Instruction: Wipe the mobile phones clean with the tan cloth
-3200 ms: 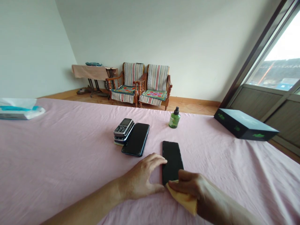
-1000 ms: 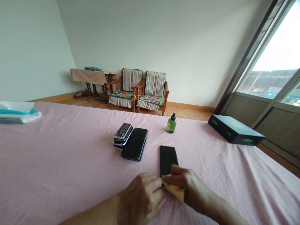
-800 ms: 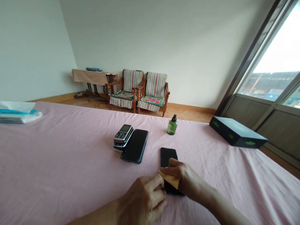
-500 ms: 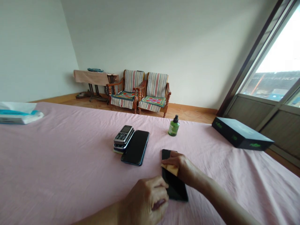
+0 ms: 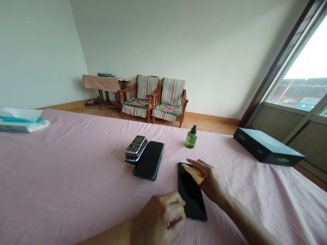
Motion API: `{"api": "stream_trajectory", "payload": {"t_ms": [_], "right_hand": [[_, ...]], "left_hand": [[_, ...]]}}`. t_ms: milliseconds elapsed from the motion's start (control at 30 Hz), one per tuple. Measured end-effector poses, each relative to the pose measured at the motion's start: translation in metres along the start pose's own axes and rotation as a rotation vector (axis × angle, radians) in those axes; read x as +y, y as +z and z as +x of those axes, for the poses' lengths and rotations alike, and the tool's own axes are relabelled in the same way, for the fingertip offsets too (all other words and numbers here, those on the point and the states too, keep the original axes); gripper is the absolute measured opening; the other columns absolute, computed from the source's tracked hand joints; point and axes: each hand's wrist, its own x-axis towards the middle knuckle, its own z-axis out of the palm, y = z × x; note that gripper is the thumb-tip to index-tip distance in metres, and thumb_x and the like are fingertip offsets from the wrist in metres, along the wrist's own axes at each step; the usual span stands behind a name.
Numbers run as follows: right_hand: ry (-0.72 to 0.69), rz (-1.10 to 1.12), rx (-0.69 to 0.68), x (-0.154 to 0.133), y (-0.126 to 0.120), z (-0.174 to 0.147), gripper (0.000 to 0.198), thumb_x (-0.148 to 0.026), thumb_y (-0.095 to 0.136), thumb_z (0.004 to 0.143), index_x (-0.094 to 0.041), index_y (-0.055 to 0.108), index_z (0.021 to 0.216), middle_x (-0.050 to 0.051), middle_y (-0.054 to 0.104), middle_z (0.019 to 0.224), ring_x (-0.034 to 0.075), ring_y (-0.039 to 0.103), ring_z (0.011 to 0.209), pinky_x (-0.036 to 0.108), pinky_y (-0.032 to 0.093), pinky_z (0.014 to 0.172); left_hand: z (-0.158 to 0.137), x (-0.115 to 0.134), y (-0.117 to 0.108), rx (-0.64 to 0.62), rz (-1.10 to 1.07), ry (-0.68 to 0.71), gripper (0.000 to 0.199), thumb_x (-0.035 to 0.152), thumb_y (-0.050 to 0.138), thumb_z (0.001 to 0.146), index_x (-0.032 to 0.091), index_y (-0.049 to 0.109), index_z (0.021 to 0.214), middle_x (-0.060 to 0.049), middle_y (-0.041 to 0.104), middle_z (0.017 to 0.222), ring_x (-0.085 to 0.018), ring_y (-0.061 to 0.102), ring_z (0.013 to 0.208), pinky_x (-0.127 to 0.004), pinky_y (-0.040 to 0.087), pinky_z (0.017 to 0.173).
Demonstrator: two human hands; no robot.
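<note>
A black tablet (image 5: 192,197) lies flat on the pink sheet in front of me, its dark screen up. My right hand (image 5: 208,178) is over its upper right part, a folded yellow cloth (image 5: 195,174) held under the fingers against the screen. At the tablet's left edge, my left hand (image 5: 163,216) is curled, with thumb and forefinger at the rim; its palm side is hidden. Left of the tablet lies a black smartphone (image 5: 149,160). It touches a small stack topped by a silver keypad phone (image 5: 136,146).
A green bottle with a black cap (image 5: 191,137) stands beyond the tablet. On the right is a black box (image 5: 268,146) with a pale top. A tissue pack (image 5: 22,122) lies far left on the pink sheet (image 5: 76,170). Two wooden chairs (image 5: 170,98) stand by the wall.
My right hand has shifted to the right across the tablet's top with the cloth, uncovering more of the screen. The left hand stays at the left edge. The view has shifted slightly.
</note>
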Motion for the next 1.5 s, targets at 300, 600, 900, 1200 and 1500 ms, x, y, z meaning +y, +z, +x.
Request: {"api": "stream_trajectory", "payload": {"t_ms": [300, 600, 900, 1200, 1500], "right_hand": [[-0.095, -0.102, -0.330, -0.027, 0.004, -0.004, 0.021, -0.005, 0.050, 0.082, -0.017, 0.063, 0.071, -0.001, 0.048, 0.075, 0.009, 0.049, 0.062, 0.022, 0.032, 0.052], [-0.121, -0.048, -0.458, -0.033, 0.005, -0.024, 0.019, -0.005, 0.051, 0.083, -0.019, 0.063, 0.084, 0.000, 0.049, 0.079, 0.012, 0.048, 0.066, 0.023, 0.033, 0.054], [-0.143, -0.100, -0.275, 0.007, 0.015, 0.018, 0.023, -0.007, 0.050, 0.085, -0.019, 0.069, 0.088, 0.001, 0.047, 0.076, 0.012, 0.051, 0.062, 0.023, 0.034, 0.054], [0.003, -0.251, -0.174, 0.012, 0.020, 0.034, 0.025, -0.006, 0.048, 0.081, -0.018, 0.067, 0.071, 0.000, 0.048, 0.073, 0.011, 0.051, 0.063, 0.022, 0.033, 0.058], [0.191, -0.402, -0.093, 0.023, 0.009, 0.013, 0.025, -0.006, 0.046, 0.076, -0.016, 0.067, 0.066, 0.003, 0.052, 0.068, 0.012, 0.051, 0.058, 0.023, 0.029, 0.054]], "left_hand": [[0.001, 0.002, -0.002, -0.007, 0.026, -0.015, 0.018, 0.001, 0.062, 0.076, 0.019, 0.064, 0.079, -0.001, 0.065, 0.098, -0.015, 0.063, 0.084, -0.022, 0.048, 0.076], [0.009, 0.006, -0.007, -0.034, 0.087, 0.054, 0.014, 0.009, 0.063, 0.084, 0.018, 0.067, 0.093, -0.002, 0.066, 0.098, -0.018, 0.055, 0.098, -0.029, 0.045, 0.090], [0.006, -0.001, -0.004, -0.012, 0.106, 0.115, 0.016, 0.012, 0.056, 0.090, 0.017, 0.069, 0.096, -0.004, 0.068, 0.093, -0.018, 0.057, 0.089, -0.028, 0.047, 0.078], [0.008, 0.003, -0.005, -0.015, 0.122, 0.102, 0.014, 0.012, 0.056, 0.091, 0.017, 0.069, 0.094, -0.004, 0.066, 0.092, -0.017, 0.056, 0.090, -0.027, 0.046, 0.077], [0.007, 0.001, -0.005, -0.050, 0.097, 0.118, 0.014, 0.012, 0.054, 0.092, 0.017, 0.068, 0.091, -0.004, 0.066, 0.091, -0.017, 0.056, 0.090, -0.027, 0.045, 0.078]]}}
